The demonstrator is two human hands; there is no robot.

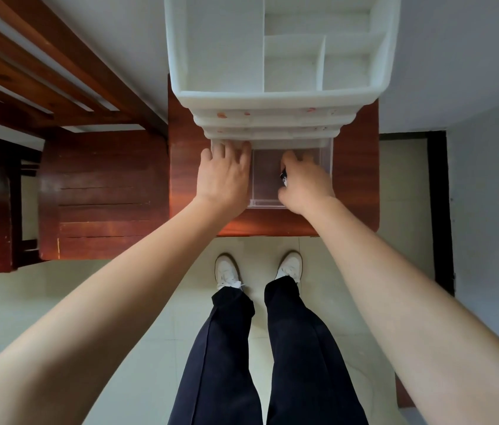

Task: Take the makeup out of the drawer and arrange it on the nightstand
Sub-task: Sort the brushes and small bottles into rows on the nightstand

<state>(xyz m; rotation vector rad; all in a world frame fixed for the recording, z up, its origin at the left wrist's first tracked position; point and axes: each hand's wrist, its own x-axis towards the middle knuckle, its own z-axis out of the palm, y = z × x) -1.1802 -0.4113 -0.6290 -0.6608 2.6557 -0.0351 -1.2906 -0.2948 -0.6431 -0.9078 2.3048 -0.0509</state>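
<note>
A white plastic organiser (272, 99) with open top compartments stands on the reddish wooden nightstand (186, 179). Its lowest clear drawer (265, 204) is pulled out toward me. My left hand (225, 176) rests over the drawer's left side, fingers spread against the organiser's base. My right hand (304, 182) reaches into the drawer and is closed around a small black makeup item (284, 177), of which only a dark end with white marks shows. The rest of the drawer's contents are hidden by my hands.
A dark wooden bed frame (101, 194) stands directly left of the nightstand. A wall with a dark baseboard (439, 210) lies to the right. My feet in white shoes (226, 269) stand on pale floor tiles in front.
</note>
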